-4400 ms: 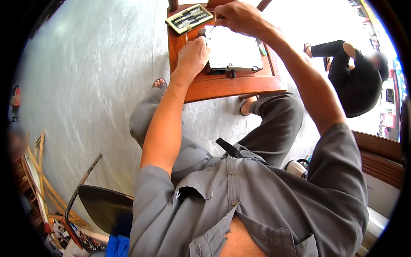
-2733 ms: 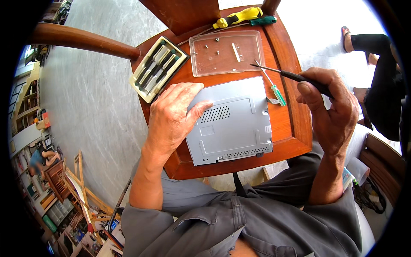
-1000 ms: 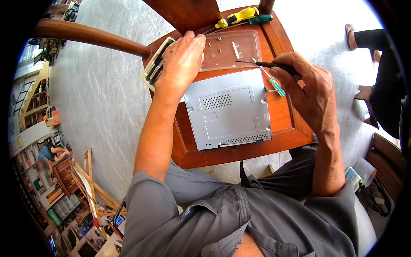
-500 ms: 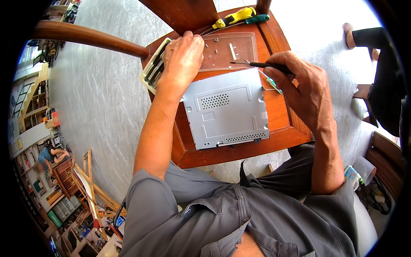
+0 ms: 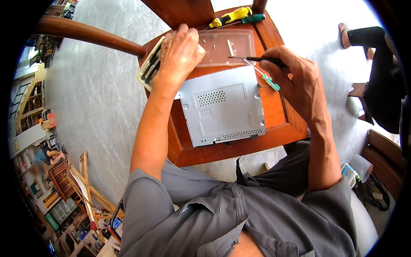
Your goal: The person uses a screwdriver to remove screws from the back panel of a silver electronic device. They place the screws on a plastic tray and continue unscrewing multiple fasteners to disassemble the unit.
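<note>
My right hand (image 5: 299, 79) grips a small precision screwdriver (image 5: 267, 59) with a black handle. Its thin shaft points left, over the edge of a clear plastic tray (image 5: 214, 58) holding several small screws and a pale strip. My left hand (image 5: 182, 49) is closed, with fingers curled, between that tray and a cream case (image 5: 143, 79) of dark tools; whatever its fingers hold is hidden. Below both hands, a silver metal box (image 5: 229, 115) with perforated patches lies flat on the wooden chair seat (image 5: 192, 156). A small green-handled screwdriver (image 5: 270, 82) rests near the box's upper right corner.
A yellow-and-black screwdriver (image 5: 231, 17) and a dark green-handled one (image 5: 254, 19) lie at the seat's far edge, by the chair back (image 5: 184, 13). Another person's leg (image 5: 368, 36) is at the right. Wooden frames (image 5: 85, 184) and cluttered shelves stand at left.
The whole view has shifted slightly. My right hand and its screwdriver have moved a little away from the green-handled screwdriver, which shows more fully. My left hand stays by the case.
</note>
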Tool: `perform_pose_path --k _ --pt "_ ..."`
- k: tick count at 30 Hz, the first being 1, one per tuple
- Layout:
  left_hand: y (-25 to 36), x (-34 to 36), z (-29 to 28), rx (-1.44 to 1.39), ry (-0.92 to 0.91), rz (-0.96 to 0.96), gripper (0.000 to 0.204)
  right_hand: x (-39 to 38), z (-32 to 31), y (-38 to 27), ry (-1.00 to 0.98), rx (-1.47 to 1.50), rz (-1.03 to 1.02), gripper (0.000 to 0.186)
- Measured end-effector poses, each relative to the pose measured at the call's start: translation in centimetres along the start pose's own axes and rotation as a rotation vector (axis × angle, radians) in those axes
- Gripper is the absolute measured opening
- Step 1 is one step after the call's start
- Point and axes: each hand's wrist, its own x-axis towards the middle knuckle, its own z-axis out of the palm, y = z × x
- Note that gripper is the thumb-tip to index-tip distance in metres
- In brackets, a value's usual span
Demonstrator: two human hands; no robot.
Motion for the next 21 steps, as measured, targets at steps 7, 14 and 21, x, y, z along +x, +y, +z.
perform_pose_path --k 7,14,21 --pt "-0.3 0.2 -0.3 -0.019 -0.003 -0.026 0.01 0.2 0.2 0.5 0.035 -0.017 -0.007 0.017" --pt "0.7 0.9 -3.0 -0.116 0.008 -0.1 0.012 -0.2 0.3 0.8 0.043 -0.056 -0.013 0.018" --pt "3.4 0.6 -9.5 -0.727 0.076 -0.107 0.008 -0.5 0.5 0.8 0.097 -0.084 -0.032 0.02"
